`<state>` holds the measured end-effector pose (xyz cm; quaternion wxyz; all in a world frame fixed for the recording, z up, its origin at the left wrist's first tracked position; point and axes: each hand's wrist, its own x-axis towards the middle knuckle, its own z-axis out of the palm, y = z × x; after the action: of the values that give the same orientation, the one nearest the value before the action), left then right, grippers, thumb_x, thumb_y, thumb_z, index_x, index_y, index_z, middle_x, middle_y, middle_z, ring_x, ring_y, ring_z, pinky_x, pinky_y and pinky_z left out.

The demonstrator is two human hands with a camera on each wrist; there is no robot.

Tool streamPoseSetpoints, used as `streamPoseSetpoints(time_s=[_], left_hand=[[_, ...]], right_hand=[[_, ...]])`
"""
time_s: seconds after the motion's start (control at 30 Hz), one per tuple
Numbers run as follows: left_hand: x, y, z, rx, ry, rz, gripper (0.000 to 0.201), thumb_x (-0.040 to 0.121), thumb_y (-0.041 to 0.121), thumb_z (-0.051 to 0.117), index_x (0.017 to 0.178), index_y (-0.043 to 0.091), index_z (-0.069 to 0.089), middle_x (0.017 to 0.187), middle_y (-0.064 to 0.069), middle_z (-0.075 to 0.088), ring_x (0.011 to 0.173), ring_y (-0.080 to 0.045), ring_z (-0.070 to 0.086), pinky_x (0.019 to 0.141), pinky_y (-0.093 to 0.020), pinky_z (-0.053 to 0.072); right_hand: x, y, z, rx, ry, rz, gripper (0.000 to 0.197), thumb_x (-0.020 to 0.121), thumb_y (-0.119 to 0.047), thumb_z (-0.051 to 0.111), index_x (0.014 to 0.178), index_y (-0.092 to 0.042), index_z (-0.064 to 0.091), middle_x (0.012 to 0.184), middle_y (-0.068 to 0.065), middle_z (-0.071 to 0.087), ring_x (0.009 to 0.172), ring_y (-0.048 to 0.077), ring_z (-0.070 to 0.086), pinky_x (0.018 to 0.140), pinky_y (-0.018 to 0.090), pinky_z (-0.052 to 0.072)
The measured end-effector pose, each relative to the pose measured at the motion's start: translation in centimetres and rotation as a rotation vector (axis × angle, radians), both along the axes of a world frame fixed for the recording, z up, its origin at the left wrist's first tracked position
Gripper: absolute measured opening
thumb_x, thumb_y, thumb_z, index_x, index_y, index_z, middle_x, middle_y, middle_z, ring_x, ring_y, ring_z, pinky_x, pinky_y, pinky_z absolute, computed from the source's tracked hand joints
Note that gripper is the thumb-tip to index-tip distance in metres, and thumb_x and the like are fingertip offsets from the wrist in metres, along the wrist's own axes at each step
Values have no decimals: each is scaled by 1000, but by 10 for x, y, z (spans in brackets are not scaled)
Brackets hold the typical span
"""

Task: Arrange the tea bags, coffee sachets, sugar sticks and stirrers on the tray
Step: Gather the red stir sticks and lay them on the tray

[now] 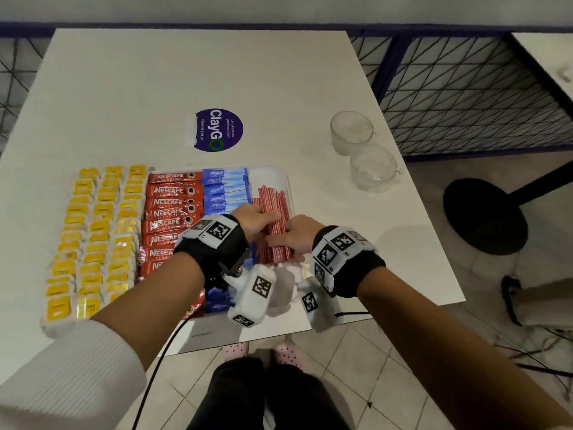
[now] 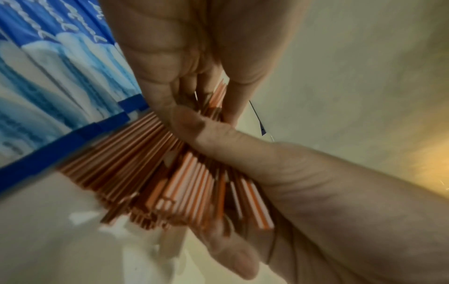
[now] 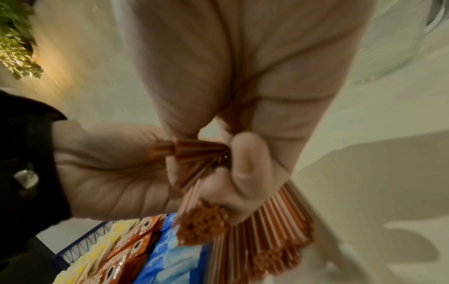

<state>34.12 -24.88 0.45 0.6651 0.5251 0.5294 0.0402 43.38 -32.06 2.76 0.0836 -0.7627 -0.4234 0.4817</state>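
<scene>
A white tray [image 1: 280,172] lies near the table's front edge. From left to right stand yellow tea bags [image 1: 93,231] in three columns, red Nescafe sachets [image 1: 169,209], blue sugar sticks [image 1: 224,189] and red-and-white striped stirrers [image 1: 273,198] on the tray's right side. My left hand [image 1: 273,217] and right hand [image 1: 279,238] meet over the stirrers, and each grips part of the bunch. In the left wrist view my fingers curl round the fanned stirrers [image 2: 150,163] beside the sugar sticks [image 2: 48,67]. In the right wrist view a tight bundle of stirrers [image 3: 201,226] sits in my grip. I cannot tell whether the tea bags lie on the tray.
Two clear glass cups [image 1: 352,131] [image 1: 373,167] stand on the table right of the tray. A purple sticker [image 1: 218,129] lies behind the tray. The table's right edge runs close to the cups, with a black pedestal base [image 1: 483,215] and a wire fence [image 1: 465,94] beyond.
</scene>
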Motion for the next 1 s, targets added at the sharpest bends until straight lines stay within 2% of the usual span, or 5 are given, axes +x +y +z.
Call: streamPoseSetpoints(time_s=[0.27, 0.4, 0.6, 0.77, 1.0], left_hand=[[-1, 7, 1, 136, 154, -178, 23, 90, 15, 58, 68, 9, 54, 74, -10, 59, 57, -13, 59, 59, -21, 54], [-3, 8, 5, 260, 246, -269, 20, 89, 22, 59, 77, 6, 58, 88, -16, 64, 88, -30, 64, 86, -39, 53], [-5, 7, 9, 342, 288, -319, 13, 87, 12, 62, 97, 7, 57, 100, -15, 65, 92, -30, 66, 82, -38, 55], [-5, 5, 6, 418, 352, -391, 53, 84, 14, 66, 130, 1, 43, 112, -18, 63, 101, -31, 62, 92, -41, 49], [-5, 6, 3, 519, 380, -446, 57, 85, 13, 65, 135, 2, 39, 115, -18, 61, 108, -31, 58, 96, -39, 45]], right_hand=[[-6, 2, -2, 74, -30, -86, 23, 93, -31, 51, 75, -16, 54, 90, 19, 64, 41, 6, 53, 80, 34, 49], [-8, 1, -5, 39, -58, -147, 28, 96, -32, 45, 94, -7, 58, 69, 8, 61, 45, 12, 52, 58, 26, 45], [-11, 5, -10, 34, -177, -163, 30, 96, -14, 43, 114, 4, 58, 116, 23, 61, 106, 36, 59, 85, 35, 48], [-7, 2, -9, 63, -256, -141, 24, 92, -11, 51, 111, 0, 59, 101, 14, 56, 91, 29, 59, 61, 24, 45], [-8, 6, -4, 109, -285, -153, 20, 95, -26, 46, 96, -7, 55, 113, 18, 61, 101, 33, 61, 88, 39, 49]])
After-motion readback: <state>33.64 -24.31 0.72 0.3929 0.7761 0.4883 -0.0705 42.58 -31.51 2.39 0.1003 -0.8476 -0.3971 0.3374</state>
